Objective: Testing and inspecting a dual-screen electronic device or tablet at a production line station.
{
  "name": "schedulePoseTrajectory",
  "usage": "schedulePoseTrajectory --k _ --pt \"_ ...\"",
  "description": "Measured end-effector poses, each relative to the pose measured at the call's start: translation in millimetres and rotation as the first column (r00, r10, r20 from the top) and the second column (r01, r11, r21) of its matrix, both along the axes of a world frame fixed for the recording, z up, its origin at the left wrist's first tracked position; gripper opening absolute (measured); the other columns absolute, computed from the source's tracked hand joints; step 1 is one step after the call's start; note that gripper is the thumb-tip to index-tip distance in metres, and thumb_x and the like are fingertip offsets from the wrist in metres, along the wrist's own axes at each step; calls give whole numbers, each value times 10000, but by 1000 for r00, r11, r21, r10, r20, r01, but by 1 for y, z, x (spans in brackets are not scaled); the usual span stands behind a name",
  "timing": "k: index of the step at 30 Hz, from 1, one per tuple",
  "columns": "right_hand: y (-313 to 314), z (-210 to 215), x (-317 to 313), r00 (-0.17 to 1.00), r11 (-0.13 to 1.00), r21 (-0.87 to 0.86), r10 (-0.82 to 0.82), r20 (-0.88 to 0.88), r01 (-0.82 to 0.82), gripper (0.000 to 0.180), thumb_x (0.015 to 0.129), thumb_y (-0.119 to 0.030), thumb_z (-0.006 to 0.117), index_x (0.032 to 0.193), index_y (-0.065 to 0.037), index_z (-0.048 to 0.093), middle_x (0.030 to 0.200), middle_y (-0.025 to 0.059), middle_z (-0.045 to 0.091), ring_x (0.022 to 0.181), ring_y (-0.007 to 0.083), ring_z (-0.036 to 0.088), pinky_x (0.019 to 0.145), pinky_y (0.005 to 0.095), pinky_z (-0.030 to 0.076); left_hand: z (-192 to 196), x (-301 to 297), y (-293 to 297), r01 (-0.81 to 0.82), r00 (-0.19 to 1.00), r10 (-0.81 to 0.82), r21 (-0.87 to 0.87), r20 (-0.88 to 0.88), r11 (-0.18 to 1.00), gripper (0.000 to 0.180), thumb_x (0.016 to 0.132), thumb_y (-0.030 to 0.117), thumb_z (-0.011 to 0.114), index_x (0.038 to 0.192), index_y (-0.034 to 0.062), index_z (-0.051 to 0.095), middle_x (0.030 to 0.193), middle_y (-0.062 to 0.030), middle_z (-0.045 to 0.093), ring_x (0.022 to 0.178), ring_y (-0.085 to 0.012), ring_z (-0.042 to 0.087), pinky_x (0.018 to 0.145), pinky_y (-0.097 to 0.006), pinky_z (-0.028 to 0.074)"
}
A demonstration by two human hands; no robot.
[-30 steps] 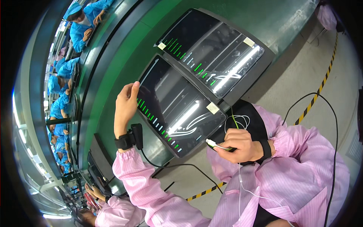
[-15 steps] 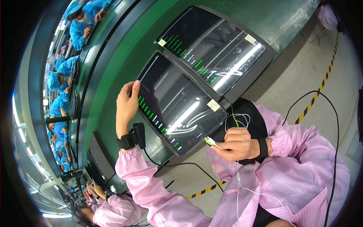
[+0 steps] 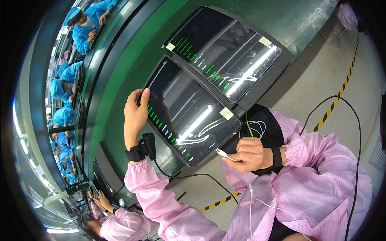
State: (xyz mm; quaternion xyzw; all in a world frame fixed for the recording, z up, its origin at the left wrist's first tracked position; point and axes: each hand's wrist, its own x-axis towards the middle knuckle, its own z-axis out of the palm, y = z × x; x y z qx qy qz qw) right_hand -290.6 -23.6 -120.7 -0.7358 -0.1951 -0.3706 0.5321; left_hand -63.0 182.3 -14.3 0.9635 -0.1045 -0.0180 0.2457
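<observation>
A flat black touchscreen device (image 3: 177,94) with lines of green and white text lies in front of me, tilted on the bench. My left hand (image 3: 136,114) grips its left edge, thumb on the front and fingers behind. Close to its lower right corner, my right hand (image 3: 251,154) pinches a white cable's plug (image 3: 220,153), whose metal tip points at the device without visibly touching it. A second similar touchscreen device (image 3: 217,36) lies just beyond, on a dark stand. Both screens carry pale square stickers (image 3: 226,113). Loops of white cable (image 3: 257,127) hang behind my right hand.
The green bench (image 3: 124,86) curves away to the left, with another dark device (image 3: 106,168) on it. A co-worker in pink (image 3: 124,225) sits at lower left; several people in blue (image 3: 82,36) work across the line. A black cable (image 3: 201,174) runs from my left wrist.
The plug in my right hand has turned and dipped slightly, its tip shifting a little left. My left hand keeps its hold on the device, with its wrist slightly lower.
</observation>
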Motion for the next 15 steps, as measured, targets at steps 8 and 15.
schedulePoseTrajectory --k 8,15 --pt "4 -3 3 1000 1000 -23 -9 29 10 176 628 -42 768 648 -63 595 526 -12 385 437 120 384 389 247 274 -3 0 2 4 1000 -4 -19 5 1000 517 871 417 572 1114 -39 565 1062 -194 612 1014 -270 586 895 -339 427" --pt "8 -6 4 997 997 -75 -23 75 29 192 628 -41 767 656 -57 578 547 -3 388 451 125 393 390 240 281 2 -7 -6 2 1000 -2 -17 31 1000 645 823 442 628 1220 -41 471 1100 -224 593 1067 -301 564 911 -360 424"
